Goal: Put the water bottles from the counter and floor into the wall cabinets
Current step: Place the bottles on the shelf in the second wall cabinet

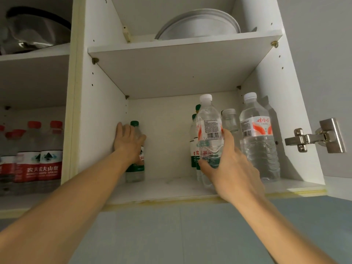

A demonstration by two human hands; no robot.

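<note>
Both arms reach up into the open wall cabinet's lower shelf [171, 189]. My left hand [128, 142] grips a green-capped, green-labelled water bottle [135, 173] that stands at the shelf's left wall. My right hand [227, 164] holds a white-capped bottle [208, 130] with a red-and-white label, tilted slightly left, just above the shelf's front. Behind it stand two green-capped bottles [194, 149], mostly hidden. A second white-capped bottle [258, 141] stands upright at the right wall.
A small clear jar [229, 120] sits at the back between the white-capped bottles. White plates [198, 25] rest on the upper shelf. The left cabinet holds several red-capped bottles [38, 161], with a metal bowl [32, 33] above. A door hinge [316, 139] juts out at right.
</note>
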